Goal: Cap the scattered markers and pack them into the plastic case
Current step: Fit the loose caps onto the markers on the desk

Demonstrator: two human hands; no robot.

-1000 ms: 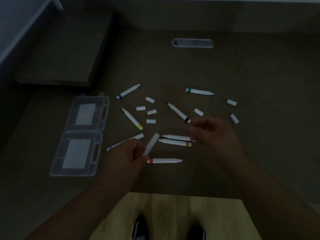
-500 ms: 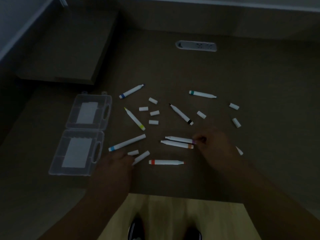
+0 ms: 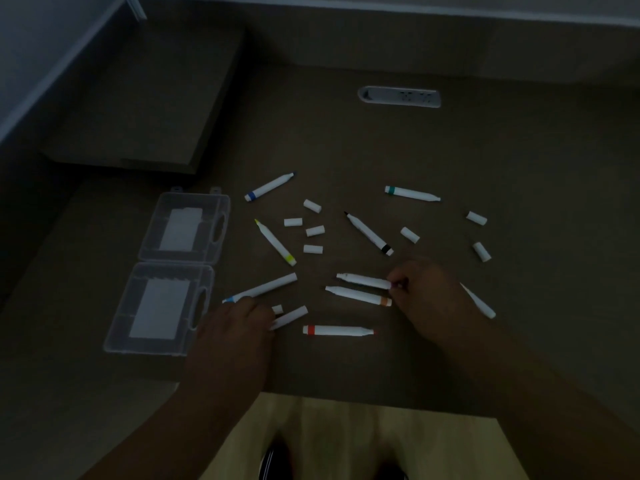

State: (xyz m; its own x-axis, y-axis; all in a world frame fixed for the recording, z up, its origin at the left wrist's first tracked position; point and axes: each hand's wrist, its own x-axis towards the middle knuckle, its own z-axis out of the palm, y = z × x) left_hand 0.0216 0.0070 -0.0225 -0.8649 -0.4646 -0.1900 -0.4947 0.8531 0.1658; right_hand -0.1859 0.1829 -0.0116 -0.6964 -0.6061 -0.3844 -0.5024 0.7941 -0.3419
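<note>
Dim worktop near its front edge: your right hand (image 3: pixel 427 299) pinches the purple-banded marker (image 3: pixel 363 280), left hand (image 3: pixel 239 327) curls on a capped marker (image 3: pixel 289 317); lift cleanly, open case (image 3: pixel 166 271) waits at left edge.

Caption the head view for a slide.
Right hand pinches the purple-banded marker; left hand rests beside the open plastic case amid loose caps.
</note>
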